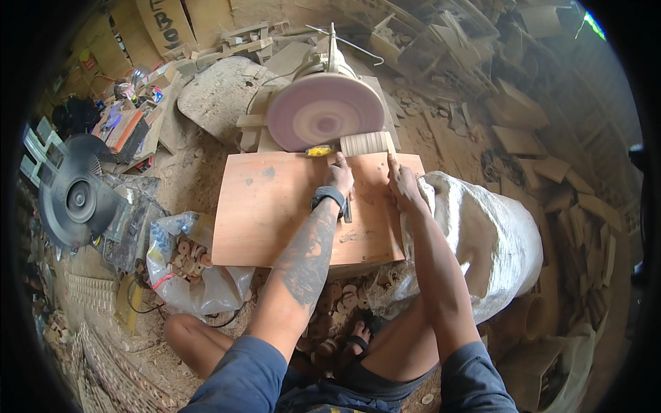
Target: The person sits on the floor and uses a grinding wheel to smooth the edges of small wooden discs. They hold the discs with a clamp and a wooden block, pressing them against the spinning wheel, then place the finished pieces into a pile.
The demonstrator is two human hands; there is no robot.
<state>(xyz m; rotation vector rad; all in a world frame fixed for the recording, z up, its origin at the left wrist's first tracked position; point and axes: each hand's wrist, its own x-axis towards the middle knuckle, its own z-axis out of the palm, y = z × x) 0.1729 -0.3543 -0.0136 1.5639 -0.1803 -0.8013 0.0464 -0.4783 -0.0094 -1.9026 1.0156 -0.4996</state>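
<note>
A ribbed roll of wooden discs [363, 144], stacked face to face, lies crosswise at the far edge of a wooden board [261, 220]. Just behind it stands a large disc sander [326, 113]; the roll is at or very near its lower face. My left hand [339, 177] is closed at the roll's left end, around a tool with a yellow handle [320, 150]. From under this hand sticks a dark metal bar [348, 210]. At the roll's right end my right hand [402, 182] is closed, its forefinger along the end piece. My palms hide the exact grip.
Left of the board sits a clear plastic bag [200, 275] of wooden discs, with a dark fan [80, 197] beyond. A big white sack [492, 241] bulges at the right. Loose discs [344, 297] lie by my feet; wood offcuts [520, 107] pile up at the far right.
</note>
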